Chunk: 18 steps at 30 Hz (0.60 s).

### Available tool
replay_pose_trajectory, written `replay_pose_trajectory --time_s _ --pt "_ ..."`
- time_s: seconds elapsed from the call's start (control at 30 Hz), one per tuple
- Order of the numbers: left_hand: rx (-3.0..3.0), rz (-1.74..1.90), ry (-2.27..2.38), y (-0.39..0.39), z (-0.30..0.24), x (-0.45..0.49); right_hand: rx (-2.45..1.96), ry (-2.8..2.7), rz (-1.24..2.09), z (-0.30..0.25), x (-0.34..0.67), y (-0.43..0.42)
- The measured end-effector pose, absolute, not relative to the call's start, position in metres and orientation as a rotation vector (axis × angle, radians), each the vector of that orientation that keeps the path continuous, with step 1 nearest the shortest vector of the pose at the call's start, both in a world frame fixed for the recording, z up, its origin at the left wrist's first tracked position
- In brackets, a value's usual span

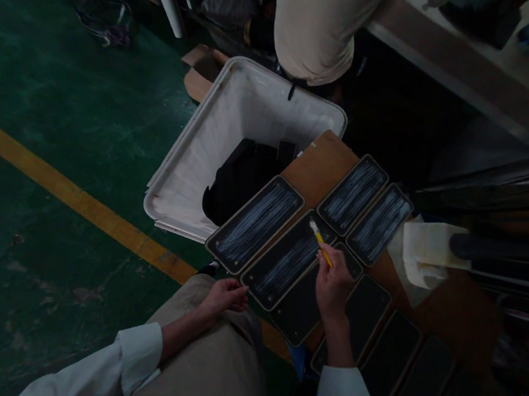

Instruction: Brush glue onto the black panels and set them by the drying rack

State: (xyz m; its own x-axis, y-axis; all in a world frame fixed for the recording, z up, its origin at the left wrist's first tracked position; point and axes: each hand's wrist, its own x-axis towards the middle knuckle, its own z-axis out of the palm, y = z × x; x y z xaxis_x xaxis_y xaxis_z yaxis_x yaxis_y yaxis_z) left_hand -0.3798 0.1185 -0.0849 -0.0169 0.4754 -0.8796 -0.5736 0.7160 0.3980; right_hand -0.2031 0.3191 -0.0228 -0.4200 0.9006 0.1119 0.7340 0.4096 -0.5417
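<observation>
From where I stand, the person's right hand (pixel 335 283) grasps a yellow-handled brush (pixel 322 243) between its fingers, bristles at the far end of a dark panel (pixel 287 261) streaked with pale strokes; that panel lies on a brown board (pixel 324 162), just beside another streaked panel (pixel 256 224). The left hand (pixel 226 296) hangs by the panel's near corner, fingers loosely curled; I cannot tell whether they grip anything; a white bin (pixel 182 150) stands beyond, holding something black (pixel 241 184).
</observation>
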Motion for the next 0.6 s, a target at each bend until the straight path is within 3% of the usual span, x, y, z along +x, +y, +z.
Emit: replay_pose_trajectory --time_s 0.13,0.37,0.6 --pt "-0.072 0.825 1.356 0.120 -0.086 -0.381 -1.466 -2.459 0.382 -0.033 -0.216 0.318" --pt "-0.081 0.795 1.361 0.123 -0.085 -0.383 -1.260 -2.718 0.563 -0.032 -0.219 0.219" --pt "-0.074 0.797 1.329 0.123 -0.084 -0.384 -1.366 -2.306 1.285 -0.001 -0.219 0.174"
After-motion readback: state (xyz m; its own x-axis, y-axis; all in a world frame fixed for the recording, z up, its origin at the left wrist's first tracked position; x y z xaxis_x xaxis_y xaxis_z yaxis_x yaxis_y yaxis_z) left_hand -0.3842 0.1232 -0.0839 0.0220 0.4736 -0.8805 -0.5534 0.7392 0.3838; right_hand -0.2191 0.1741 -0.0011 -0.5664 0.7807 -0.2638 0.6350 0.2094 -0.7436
